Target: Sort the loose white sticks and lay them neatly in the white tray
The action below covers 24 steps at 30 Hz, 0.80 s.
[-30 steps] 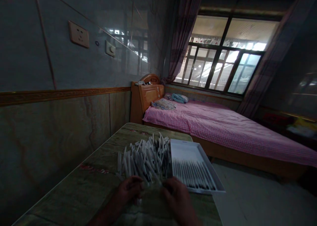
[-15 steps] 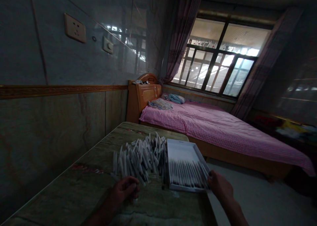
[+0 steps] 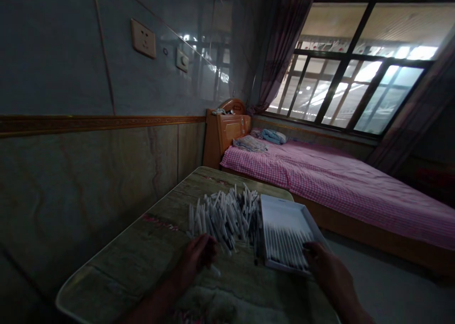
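A loose heap of thin white sticks with dark ends (image 3: 223,217) lies on the marble-patterned table top (image 3: 142,253). Right of the heap sits a shallow white tray (image 3: 280,215), holding sticks laid side by side. My right hand (image 3: 322,262) is at the tray's near right corner, fingers over the sticks and rim. My left hand (image 3: 197,260) is curled at the heap's near edge. A short white stick end (image 3: 215,270) shows under its fingers.
The table's left edge runs alongside a tiled wall with a socket (image 3: 142,38). Past the table stands a bed with a pink checked sheet (image 3: 330,186). A curtained window (image 3: 355,63) is at the back. The floor (image 3: 384,267) lies right of the table.
My right hand has moved right, from the heap's front to the tray's right side. My left hand stays near the heap. The view has swung, shifting the scene within the frame.
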Available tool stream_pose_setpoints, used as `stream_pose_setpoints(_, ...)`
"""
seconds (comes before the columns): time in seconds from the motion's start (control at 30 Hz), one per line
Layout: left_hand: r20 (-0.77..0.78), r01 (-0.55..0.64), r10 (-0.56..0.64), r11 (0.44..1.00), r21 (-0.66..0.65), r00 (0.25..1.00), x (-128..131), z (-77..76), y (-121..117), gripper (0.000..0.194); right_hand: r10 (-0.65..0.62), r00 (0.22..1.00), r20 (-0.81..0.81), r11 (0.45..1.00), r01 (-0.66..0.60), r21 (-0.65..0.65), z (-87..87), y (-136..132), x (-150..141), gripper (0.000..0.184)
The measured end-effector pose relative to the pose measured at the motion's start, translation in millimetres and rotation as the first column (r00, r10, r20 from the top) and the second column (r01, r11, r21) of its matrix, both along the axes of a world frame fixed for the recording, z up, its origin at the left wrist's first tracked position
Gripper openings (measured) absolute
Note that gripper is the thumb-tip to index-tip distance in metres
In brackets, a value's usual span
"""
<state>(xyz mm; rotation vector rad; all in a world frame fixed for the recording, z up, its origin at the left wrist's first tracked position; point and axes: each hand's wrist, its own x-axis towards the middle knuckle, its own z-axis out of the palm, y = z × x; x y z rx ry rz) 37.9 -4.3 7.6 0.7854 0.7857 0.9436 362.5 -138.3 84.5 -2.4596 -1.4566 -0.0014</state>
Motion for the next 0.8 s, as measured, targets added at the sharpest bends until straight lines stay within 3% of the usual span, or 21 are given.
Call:
stream_pose_setpoints(0.17, 0.069, -0.103, 0.106, 0.994, -0.04, 0.992, -4, 1.2, 3, 0.045, 0.376, 0.901, -0.215, 0.925, -0.379, 0.028, -9.3, 13, -103, 0.024)
stream_pose_setpoints(0.33, 0.111, -0.147, 0.157, 0.985, -0.091, 0.981, -6, 4.1, 6, 0.044, 0.429, 0.872, -0.234, 0.895, -0.446, -0.019, -33.6, 29, -170, 0.021)
stream_pose_setpoints(0.57, 0.117, -0.173, 0.185, 0.979, -0.105, 0.976, -6, 9.1, 4, 0.041, 0.462, 0.884, -0.069, 0.879, -0.467, -0.092, -56.6, 56, -198, 0.017)
stream_pose_setpoints(0.7, 0.012, -0.136, 0.135, 0.991, 0.016, 0.991, -6, 9.2, -1, 0.038, 0.417, 0.907, -0.055, 0.901, -0.42, -0.108, -68.6, 60, -195, 0.023)
stream_pose_setpoints(0.8, -0.138, 0.0, 0.024, 0.986, 0.167, 0.99, -5, 7.0, -6, 0.038, 0.404, 0.909, -0.102, 0.914, -0.406, 0.008, -80.8, 57, -186, 0.019)
